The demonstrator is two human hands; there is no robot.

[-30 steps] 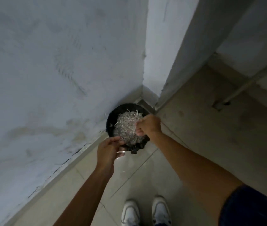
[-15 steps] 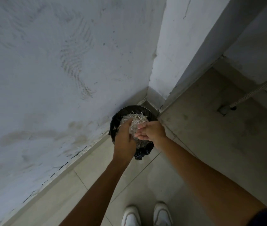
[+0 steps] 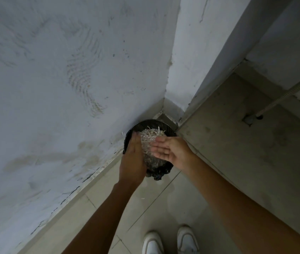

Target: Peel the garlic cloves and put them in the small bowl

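Now spread flat, both hands, where half a second ago curled around something over the bin. Left hand (image 3: 133, 160) turned edge-on, fingers straight and together, back toward the camera, at the left side of the bin mouth. Right hand (image 3: 171, 149) opened palm up and tilted inward, fingers (image 3: 157, 144) extended toward the left, reaching over the heap. Palms facing each other with a narrow gap between, gripping nothing visible. One second ago the same two hands further apart, left lower near the bin's near edge, right bunched in a loose fist above the pile.

Tucked into the far corner where the stained white wall (image 3: 63, 79) meets a second wall, a round bin lined with a black bag (image 3: 159, 173), bag edge bunched and hanging at the near side. Heaped inside, a pale pile of garlic skins (image 3: 150, 136), dry and stringy, mounded above the rim, showing between the hands. No peeled cloves or small bowl anywhere in view.

Beneath, pale floor tiles (image 3: 154, 198), a small white fleck lying on them just near of the bin. At the bottom edge, two white shoes (image 3: 171, 241), toes pointing toward the bin. Far right, a ribbed hose (image 3: 283, 96) running down to a hole in the floor.
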